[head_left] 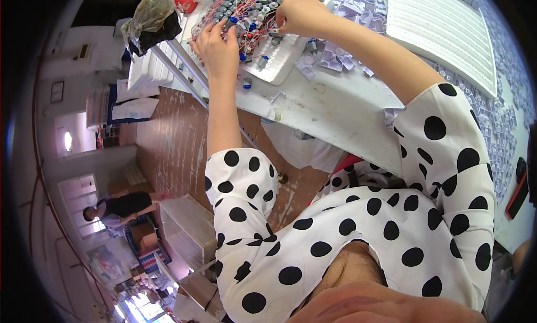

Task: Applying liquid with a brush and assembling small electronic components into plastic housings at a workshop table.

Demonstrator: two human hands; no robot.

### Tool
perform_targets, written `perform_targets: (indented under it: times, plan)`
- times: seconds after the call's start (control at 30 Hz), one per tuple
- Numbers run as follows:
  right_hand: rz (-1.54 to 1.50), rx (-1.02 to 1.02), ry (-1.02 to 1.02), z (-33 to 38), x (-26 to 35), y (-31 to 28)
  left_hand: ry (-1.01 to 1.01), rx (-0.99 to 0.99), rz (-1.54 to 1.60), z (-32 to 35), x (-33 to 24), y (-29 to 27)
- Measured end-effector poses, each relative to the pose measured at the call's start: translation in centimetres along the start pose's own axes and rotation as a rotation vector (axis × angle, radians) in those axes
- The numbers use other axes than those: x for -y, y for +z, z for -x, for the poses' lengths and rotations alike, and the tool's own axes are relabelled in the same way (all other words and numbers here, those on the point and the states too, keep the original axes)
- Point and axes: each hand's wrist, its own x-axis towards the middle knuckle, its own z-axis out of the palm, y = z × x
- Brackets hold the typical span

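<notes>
A heap of small grey motor-like parts (246, 10) with red wires, some with blue caps, lies on a white foam tray (278, 71) at the top of the view. On the heap's left side rests my left hand (218, 50), its fingers spread over the parts. My right hand (302, 14) reaches into the heap's right side with fingers curled. Its fingertips are partly hidden, so whatever is between them cannot be made out. One loose blue-capped part (247, 83) sits on the table just off the tray's near edge.
Pale plastic pieces (337, 59) lie scattered on the white table (330, 113), right of the tray. A large ribbed white tray (442, 32) stands farther right. Metal bars (187, 65) and a plastic bag (154, 15) are at the left. Another person (120, 208) is far off at left.
</notes>
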Motion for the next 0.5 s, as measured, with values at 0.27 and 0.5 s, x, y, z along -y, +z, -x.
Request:
perform_targets:
  times: [0.27,0.5]
  plan:
    - [0.174,-0.211,-0.262,1.3,-0.6,0.8,0.052,0.315,0.15,2.5,-6.2,-1.7]
    - [0.337,-0.15,-0.398,-0.8,-1.6,2.3,-0.108,0.426,0.025,2.8,-7.4,0.1]
